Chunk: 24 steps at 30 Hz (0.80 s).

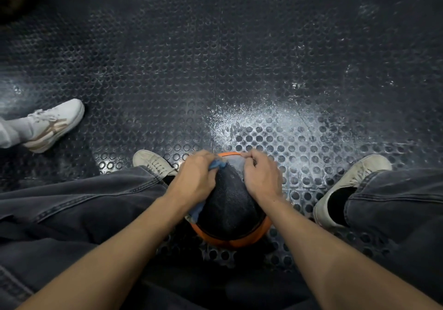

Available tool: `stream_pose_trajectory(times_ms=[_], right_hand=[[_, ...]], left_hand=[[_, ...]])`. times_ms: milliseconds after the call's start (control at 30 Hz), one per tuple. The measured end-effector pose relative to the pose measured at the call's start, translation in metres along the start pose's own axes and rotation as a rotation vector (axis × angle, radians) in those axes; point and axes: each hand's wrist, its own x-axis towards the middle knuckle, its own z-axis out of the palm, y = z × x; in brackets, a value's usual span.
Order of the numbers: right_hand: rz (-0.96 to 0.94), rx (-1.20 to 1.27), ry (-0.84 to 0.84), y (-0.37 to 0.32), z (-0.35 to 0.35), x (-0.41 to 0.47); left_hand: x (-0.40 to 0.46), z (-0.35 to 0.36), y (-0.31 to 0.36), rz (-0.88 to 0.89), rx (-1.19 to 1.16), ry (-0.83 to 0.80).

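Two bare hands work on a ball (230, 204), seen from above through a head-worn camera. The ball is orange with a broad black pebbled panel; it sits on a dark studded rubber floor (215, 70) between the person's pale shoes (153, 162), with legs in dark jeans (72, 202) on either side.

The left hand (194, 178) bunches a blue cloth (217, 166) in curled fingers and presses it against the ball's upper left side; a loose tail of the cloth hangs lower down beside the wrist. The right hand (261, 178) grips the far upper right of the ball, its fingertips curled over a pale grey patch near the top.

A fan of white residue (259, 118) lies on the floor just beyond the ball; another person's white trainer (55, 125) stands well apart at the far left.

The work appears to be wiping the ball clean, and the likely trouble lies in the ball's roundness. Only the right hand steadies it, so a hard rub from the left could spin or roll it out of that grip; if it rolls forward it would probably pick up the white residue and be soiled again. The cloth's loose tail might also drag on the floor and collect grime; a bunched cloth may slip in the fingers, leaving bare knuckles to scrape the pebbled surface.
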Motion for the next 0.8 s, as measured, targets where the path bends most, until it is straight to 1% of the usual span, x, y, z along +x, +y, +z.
stream_pose_trajectory(times_ms=[67,133,167,200,267,300,433,467,500,567,600,633,700,733,767,800], right_hand=[[0.015,-0.054,0.015,0.002,-0.007,-0.002],[-0.006,-0.061,-0.002,0.004,-0.013,-0.001],[-0.014,-0.053,-0.018,0.005,-0.011,-0.001],[-0.017,-0.040,-0.021,0.006,-0.008,0.000],[-0.008,-0.022,-0.007,0.003,-0.002,0.003],[0.006,-0.031,0.002,0.001,-0.001,0.003],[0.024,-0.049,0.044,0.003,-0.002,0.002],[0.020,-0.036,0.037,0.004,-0.001,0.002],[0.021,-0.023,0.030,0.003,0.000,0.003],[0.045,-0.021,0.011,-0.001,0.003,0.005],[0.054,-0.027,0.015,-0.003,0.004,0.006],[0.054,-0.033,0.030,-0.004,0.003,0.007],[0.053,-0.023,0.062,0.001,0.002,0.006],[0.057,-0.005,0.062,0.005,0.002,0.006],[0.057,0.017,0.049,0.007,0.004,0.005],[0.052,0.041,0.035,0.007,0.008,0.006]], left_hand=[[-0.021,0.007,0.014,0.168,-0.041,-0.069],[-0.038,0.008,0.023,0.317,0.031,-0.183],[-0.037,0.006,0.021,0.341,0.078,-0.196],[-0.029,0.005,0.015,0.311,0.101,-0.169],[-0.014,0.001,0.004,0.198,0.089,-0.050],[-0.013,0.001,0.006,0.179,0.092,-0.041],[-0.038,0.004,0.025,0.409,0.182,-0.257],[-0.034,-0.001,0.020,0.407,0.191,-0.256],[-0.024,-0.004,0.013,0.369,0.189,-0.203],[-0.009,-0.004,0.007,0.213,0.154,-0.057],[-0.010,-0.001,0.012,0.161,0.133,-0.024],[-0.014,0.003,0.020,0.166,0.123,-0.036],[-0.030,0.012,0.024,0.276,0.124,-0.163],[-0.029,0.010,0.017,0.326,0.113,-0.196],[-0.020,0.005,0.009,0.302,0.099,-0.179],[-0.007,0.000,0.002,0.209,0.088,-0.119]])
